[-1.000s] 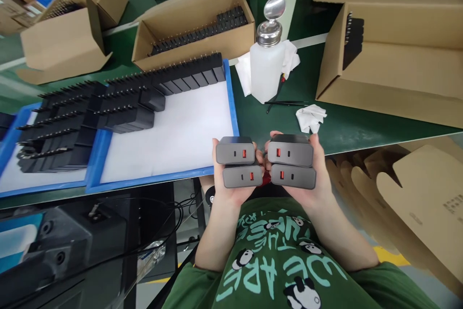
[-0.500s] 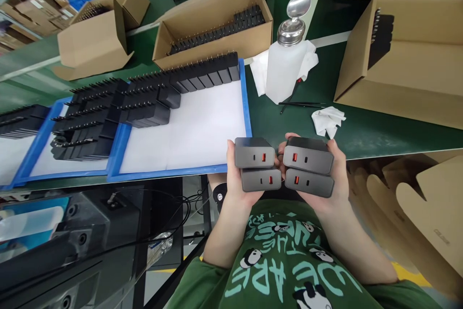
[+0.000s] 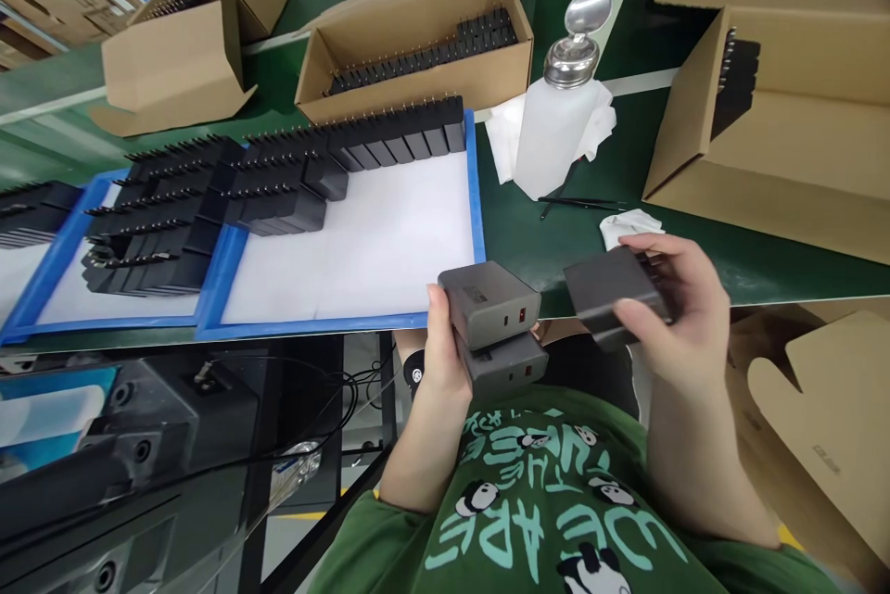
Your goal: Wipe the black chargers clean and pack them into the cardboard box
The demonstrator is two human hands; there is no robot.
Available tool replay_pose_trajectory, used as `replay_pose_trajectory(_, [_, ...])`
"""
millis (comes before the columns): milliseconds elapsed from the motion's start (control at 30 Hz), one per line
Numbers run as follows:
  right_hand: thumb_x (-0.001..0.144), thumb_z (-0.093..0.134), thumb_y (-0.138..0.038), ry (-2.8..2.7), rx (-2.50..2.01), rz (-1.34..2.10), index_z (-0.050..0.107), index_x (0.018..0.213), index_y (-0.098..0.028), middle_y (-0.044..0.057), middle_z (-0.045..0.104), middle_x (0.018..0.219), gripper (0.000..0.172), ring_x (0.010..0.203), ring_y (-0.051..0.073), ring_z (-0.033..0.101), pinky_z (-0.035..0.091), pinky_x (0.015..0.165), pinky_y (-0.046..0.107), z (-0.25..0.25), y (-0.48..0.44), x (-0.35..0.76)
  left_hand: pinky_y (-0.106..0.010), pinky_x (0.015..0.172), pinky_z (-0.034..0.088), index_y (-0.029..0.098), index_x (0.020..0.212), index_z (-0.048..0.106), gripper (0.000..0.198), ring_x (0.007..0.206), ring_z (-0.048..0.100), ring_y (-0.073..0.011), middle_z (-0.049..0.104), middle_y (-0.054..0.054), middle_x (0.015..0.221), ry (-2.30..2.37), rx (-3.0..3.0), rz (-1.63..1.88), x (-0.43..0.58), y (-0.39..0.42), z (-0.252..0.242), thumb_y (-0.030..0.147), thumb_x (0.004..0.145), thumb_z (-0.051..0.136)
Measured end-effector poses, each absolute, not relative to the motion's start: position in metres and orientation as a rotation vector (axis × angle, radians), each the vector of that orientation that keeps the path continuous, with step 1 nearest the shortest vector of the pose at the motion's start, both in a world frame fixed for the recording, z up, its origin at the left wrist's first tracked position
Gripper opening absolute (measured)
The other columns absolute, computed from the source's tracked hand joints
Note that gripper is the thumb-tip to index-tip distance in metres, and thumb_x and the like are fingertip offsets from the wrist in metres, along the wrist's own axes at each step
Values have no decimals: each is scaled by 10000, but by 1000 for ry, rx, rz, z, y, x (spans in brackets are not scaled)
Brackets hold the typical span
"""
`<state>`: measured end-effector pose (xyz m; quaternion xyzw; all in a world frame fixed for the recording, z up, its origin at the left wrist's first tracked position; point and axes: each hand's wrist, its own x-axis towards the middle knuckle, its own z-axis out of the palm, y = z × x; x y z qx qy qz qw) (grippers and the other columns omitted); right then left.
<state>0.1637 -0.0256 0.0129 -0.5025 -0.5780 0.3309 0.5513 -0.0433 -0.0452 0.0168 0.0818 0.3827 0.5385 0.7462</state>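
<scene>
My left hand (image 3: 443,353) is closed round two stacked grey chargers (image 3: 490,302), their orange port faces turned toward me, just off the near edge of the green table. My right hand (image 3: 678,311) grips a second pair of grey chargers (image 3: 612,293), now turned so their port faces point away to the right. The two pairs are apart, with a gap between them. A white tray with a blue rim (image 3: 475,205) lies just beyond my left hand and holds rows of black chargers (image 3: 298,177).
A white dispenser bottle with a metal top (image 3: 556,121) stands on white cloths, tweezers (image 3: 580,201) beside it. An open carton of black chargers (image 3: 417,47) sits behind the tray, a large carton (image 3: 785,112) at the right. Flat cardboard (image 3: 827,409) lies at lower right.
My right hand has swung its two chargers away to the right and turned them, so their ports no longer face me. My left hand has tilted its pair slightly.
</scene>
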Motion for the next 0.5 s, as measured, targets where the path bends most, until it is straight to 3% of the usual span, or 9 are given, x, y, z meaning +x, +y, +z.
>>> replay_pose_trajectory(100, [777,740,-448,-1807,-1410,381,622,1218,-271,77,661,1165,489,1067,299,605,495,889,425,9,-11,164,-378,656,575,247,1144,667,702,840,709,-297,718,-92,874,884,200,1197,-47,-49,15,820,749,569])
replay_pose_trajectory(267, [888,618,-510,-2231,-1499,126,566,1328,-210,138,663,1185,535,1058,336,606,519,772,418,6,12,160,-385,717,594,234,1137,667,678,883,706,-287,726,-87,931,883,271,1237,-47,-52,18,784,744,626])
replay_pose_trajectory(367, [906,610,-515,-2252,-1316,5,480,1439,-205,173,579,1328,630,1203,387,537,481,949,538,17,4,160,-414,734,601,193,1042,681,714,871,711,-305,707,-89,819,908,312,1301,-43,-51,20,822,710,622])
replay_pose_trajectory(433, [935,577,-471,-2100,-1101,-55,508,1425,-220,165,558,1329,556,1223,372,530,462,989,545,27,-10,157,-439,772,604,181,974,690,715,885,712,-320,700,-89,771,949,350,1354,-40,-49,20,830,679,647])
replay_pose_trajectory(500, [950,565,-398,-1991,-909,-43,603,1318,-221,132,604,1188,410,1100,303,594,496,926,482,35,-25,149,-437,809,603,189,924,700,674,903,712,-321,716,-91,794,1000,378,1438,-36,-47,21,810,662,685])
